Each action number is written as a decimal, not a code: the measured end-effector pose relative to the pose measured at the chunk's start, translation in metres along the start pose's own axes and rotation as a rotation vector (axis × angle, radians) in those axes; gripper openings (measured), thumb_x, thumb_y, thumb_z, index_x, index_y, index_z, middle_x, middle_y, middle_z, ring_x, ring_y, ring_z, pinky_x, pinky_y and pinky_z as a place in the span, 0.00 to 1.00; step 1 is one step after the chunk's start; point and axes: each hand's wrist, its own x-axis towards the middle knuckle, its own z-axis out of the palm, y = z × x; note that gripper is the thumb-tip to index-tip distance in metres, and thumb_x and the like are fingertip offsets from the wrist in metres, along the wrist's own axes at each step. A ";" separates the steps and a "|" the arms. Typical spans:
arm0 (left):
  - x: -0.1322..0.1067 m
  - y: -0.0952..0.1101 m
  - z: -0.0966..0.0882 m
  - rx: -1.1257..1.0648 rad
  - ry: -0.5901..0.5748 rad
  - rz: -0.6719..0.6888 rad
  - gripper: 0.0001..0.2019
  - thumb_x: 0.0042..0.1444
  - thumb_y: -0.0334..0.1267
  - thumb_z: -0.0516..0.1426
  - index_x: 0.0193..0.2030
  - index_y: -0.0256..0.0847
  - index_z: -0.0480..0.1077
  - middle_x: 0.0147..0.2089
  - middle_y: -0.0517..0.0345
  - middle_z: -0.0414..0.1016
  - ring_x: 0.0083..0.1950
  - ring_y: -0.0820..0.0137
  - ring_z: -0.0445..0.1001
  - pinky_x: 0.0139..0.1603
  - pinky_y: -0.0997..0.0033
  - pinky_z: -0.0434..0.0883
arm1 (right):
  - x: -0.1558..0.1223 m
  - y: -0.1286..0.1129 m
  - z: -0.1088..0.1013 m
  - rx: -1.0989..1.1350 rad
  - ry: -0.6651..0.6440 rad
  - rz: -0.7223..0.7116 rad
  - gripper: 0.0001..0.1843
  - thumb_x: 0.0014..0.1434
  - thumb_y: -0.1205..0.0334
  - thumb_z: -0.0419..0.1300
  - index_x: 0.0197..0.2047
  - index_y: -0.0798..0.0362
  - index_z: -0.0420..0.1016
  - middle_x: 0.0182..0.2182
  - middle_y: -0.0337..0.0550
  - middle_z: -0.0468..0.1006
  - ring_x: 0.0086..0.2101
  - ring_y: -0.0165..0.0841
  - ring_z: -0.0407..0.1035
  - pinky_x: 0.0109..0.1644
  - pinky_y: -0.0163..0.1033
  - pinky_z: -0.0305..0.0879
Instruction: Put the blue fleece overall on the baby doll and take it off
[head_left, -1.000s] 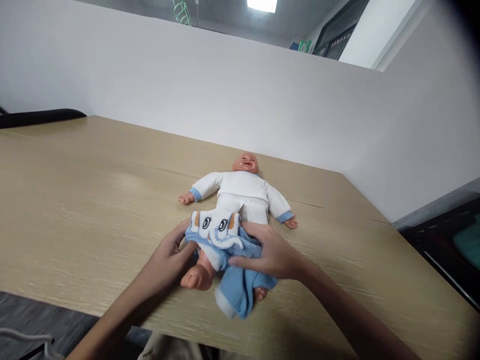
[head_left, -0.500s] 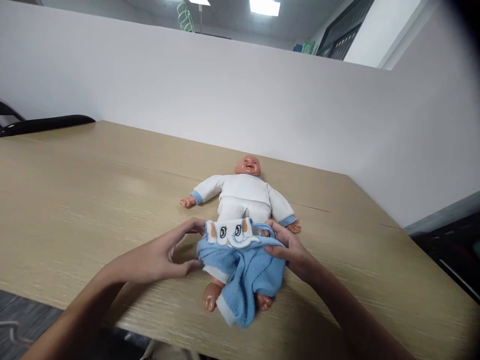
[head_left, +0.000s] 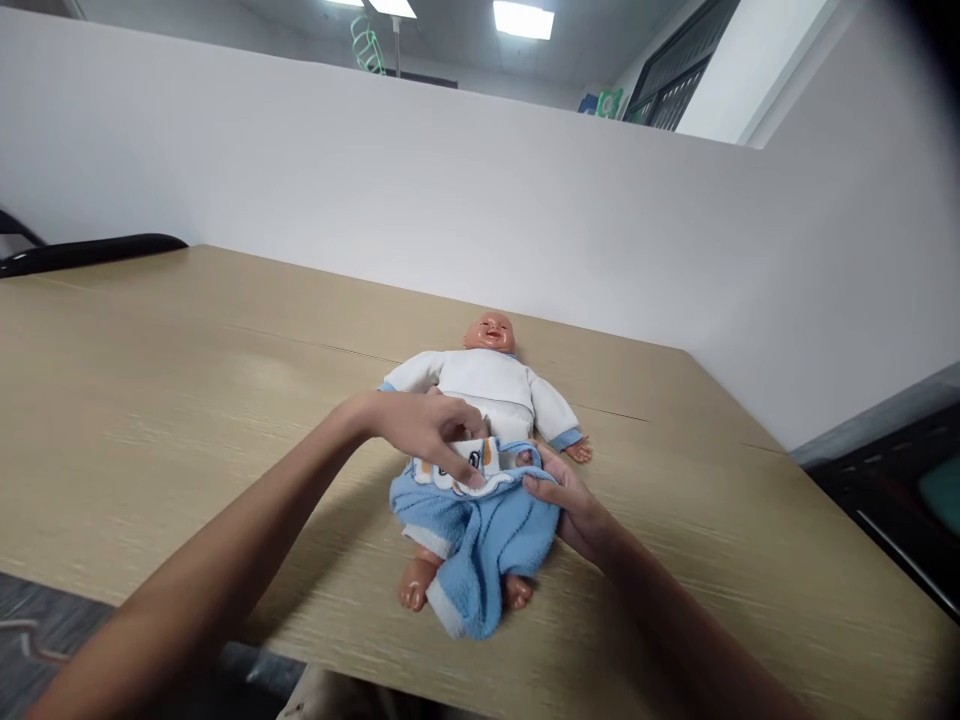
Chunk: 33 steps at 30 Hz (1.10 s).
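Observation:
A baby doll (head_left: pixel 491 385) in a white top lies on its back on the wooden table (head_left: pixel 187 400), head away from me. Blue fleece trousers (head_left: pixel 480 540) with a white bib showing cartoon eyes cover its legs; both bare feet stick out at the near end. My left hand (head_left: pixel 427 425) reaches over the doll's waist and pinches the bib's top edge. My right hand (head_left: pixel 562 490) grips the trousers' waistband at the doll's right hip side.
A white partition wall (head_left: pixel 450 200) runs behind the table and along its right side. A black chair back (head_left: pixel 90 250) shows at the far left. Dark furniture (head_left: pixel 900 480) stands to the right past the table edge.
My left hand has left the table beside the doll's legs and moved up over the waist onto the bib. The trousers sit slightly higher on the doll. My right hand has barely moved.

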 end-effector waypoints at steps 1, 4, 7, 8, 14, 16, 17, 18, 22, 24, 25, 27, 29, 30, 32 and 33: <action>0.008 -0.002 -0.003 -0.037 -0.065 0.061 0.20 0.56 0.55 0.67 0.44 0.40 0.79 0.39 0.58 0.75 0.40 0.66 0.71 0.40 0.72 0.67 | 0.001 0.001 0.003 0.011 0.019 -0.006 0.28 0.55 0.56 0.77 0.56 0.48 0.74 0.44 0.37 0.80 0.38 0.29 0.74 0.43 0.31 0.70; 0.027 -0.008 -0.009 -0.151 -0.160 0.183 0.15 0.59 0.48 0.65 0.44 0.38 0.77 0.37 0.58 0.74 0.37 0.69 0.70 0.36 0.74 0.66 | 0.002 0.003 0.008 0.020 0.094 0.003 0.30 0.54 0.56 0.78 0.57 0.47 0.73 0.46 0.38 0.81 0.41 0.31 0.76 0.47 0.33 0.71; 0.038 -0.012 -0.008 -0.280 -0.174 0.242 0.15 0.61 0.46 0.63 0.48 0.38 0.74 0.38 0.58 0.75 0.37 0.69 0.70 0.36 0.74 0.67 | 0.001 0.005 0.004 -0.041 0.058 0.002 0.31 0.56 0.52 0.76 0.59 0.49 0.74 0.49 0.43 0.82 0.44 0.35 0.78 0.50 0.37 0.72; 0.041 -0.013 -0.006 -0.320 -0.161 0.257 0.15 0.62 0.46 0.63 0.49 0.38 0.73 0.40 0.57 0.76 0.39 0.68 0.71 0.38 0.74 0.69 | 0.000 0.005 0.002 -0.082 0.032 -0.008 0.31 0.57 0.50 0.75 0.60 0.49 0.74 0.50 0.44 0.82 0.45 0.36 0.78 0.51 0.38 0.72; 0.049 -0.023 0.009 -0.385 -0.102 0.198 0.20 0.66 0.53 0.61 0.55 0.40 0.73 0.52 0.54 0.79 0.54 0.62 0.76 0.55 0.70 0.72 | -0.012 -0.001 -0.007 -0.322 -0.102 0.007 0.23 0.59 0.43 0.73 0.42 0.56 0.82 0.36 0.42 0.81 0.33 0.32 0.72 0.39 0.36 0.68; 0.049 -0.027 0.010 -0.428 -0.188 0.162 0.23 0.64 0.56 0.63 0.56 0.41 0.74 0.54 0.54 0.80 0.56 0.60 0.78 0.55 0.68 0.74 | -0.016 -0.006 -0.004 -0.208 -0.052 -0.002 0.23 0.57 0.42 0.73 0.42 0.54 0.82 0.34 0.42 0.81 0.32 0.32 0.72 0.39 0.37 0.68; 0.049 -0.028 0.010 -0.452 -0.242 0.150 0.24 0.61 0.56 0.65 0.56 0.42 0.75 0.54 0.55 0.81 0.56 0.59 0.78 0.55 0.67 0.75 | -0.018 -0.008 -0.002 -0.133 -0.006 -0.012 0.24 0.57 0.41 0.73 0.44 0.52 0.82 0.36 0.42 0.81 0.33 0.34 0.73 0.40 0.38 0.70; 0.048 -0.029 0.010 -0.467 -0.299 0.140 0.25 0.58 0.56 0.68 0.54 0.41 0.76 0.53 0.55 0.82 0.55 0.58 0.79 0.54 0.66 0.76 | -0.018 -0.011 0.000 -0.068 0.038 -0.017 0.25 0.56 0.39 0.73 0.47 0.49 0.82 0.38 0.43 0.83 0.35 0.35 0.74 0.43 0.40 0.71; 0.047 -0.030 0.008 -0.474 -0.420 0.155 0.21 0.53 0.52 0.71 0.47 0.39 0.79 0.49 0.55 0.85 0.51 0.55 0.82 0.55 0.61 0.79 | -0.020 -0.016 0.002 -0.030 0.070 0.039 0.29 0.59 0.35 0.69 0.55 0.46 0.80 0.46 0.46 0.84 0.43 0.41 0.77 0.50 0.46 0.73; 0.046 -0.028 0.007 -0.496 -0.382 0.217 0.20 0.57 0.51 0.70 0.49 0.39 0.80 0.52 0.54 0.85 0.56 0.54 0.81 0.59 0.62 0.78 | -0.022 -0.019 0.001 -0.126 -0.015 0.082 0.29 0.62 0.35 0.68 0.57 0.47 0.79 0.48 0.47 0.83 0.47 0.42 0.78 0.53 0.46 0.72; 0.046 -0.028 0.008 -0.516 -0.359 0.249 0.19 0.59 0.50 0.69 0.50 0.39 0.80 0.55 0.55 0.84 0.58 0.55 0.81 0.61 0.63 0.77 | -0.023 -0.021 0.001 -0.190 -0.080 0.098 0.30 0.62 0.36 0.68 0.58 0.47 0.79 0.49 0.47 0.83 0.49 0.42 0.77 0.55 0.47 0.72; 0.045 -0.026 0.008 -0.553 -0.323 0.263 0.19 0.61 0.49 0.67 0.53 0.39 0.80 0.56 0.55 0.84 0.60 0.56 0.80 0.63 0.66 0.75 | -0.026 -0.028 0.003 -0.302 -0.228 0.134 0.32 0.61 0.38 0.69 0.61 0.49 0.77 0.52 0.48 0.82 0.53 0.45 0.76 0.58 0.48 0.72; 0.045 -0.024 0.010 -0.577 -0.324 0.229 0.20 0.62 0.50 0.66 0.54 0.39 0.80 0.56 0.54 0.84 0.59 0.57 0.81 0.63 0.65 0.76 | -0.029 -0.035 0.007 -0.380 -0.315 0.172 0.35 0.58 0.42 0.73 0.63 0.49 0.76 0.54 0.48 0.81 0.56 0.48 0.74 0.60 0.50 0.72; 0.045 -0.023 0.011 -0.582 -0.337 0.218 0.20 0.63 0.50 0.66 0.55 0.39 0.80 0.56 0.54 0.84 0.60 0.57 0.81 0.64 0.64 0.76 | -0.030 -0.038 0.009 -0.399 -0.312 0.185 0.35 0.57 0.45 0.75 0.63 0.49 0.76 0.55 0.48 0.81 0.56 0.48 0.74 0.60 0.50 0.72; 0.045 -0.021 0.012 -0.552 -0.382 0.229 0.20 0.63 0.50 0.66 0.55 0.40 0.79 0.59 0.55 0.83 0.62 0.56 0.79 0.65 0.64 0.75 | -0.031 -0.041 0.011 -0.402 -0.228 0.179 0.32 0.56 0.49 0.76 0.61 0.48 0.76 0.55 0.46 0.80 0.54 0.45 0.75 0.57 0.47 0.74; 0.045 -0.021 0.012 -0.526 -0.415 0.237 0.19 0.62 0.50 0.67 0.54 0.40 0.80 0.59 0.55 0.83 0.62 0.56 0.79 0.65 0.64 0.76 | -0.031 -0.042 0.012 -0.378 -0.165 0.153 0.31 0.57 0.49 0.76 0.60 0.48 0.77 0.54 0.45 0.81 0.51 0.43 0.76 0.54 0.44 0.74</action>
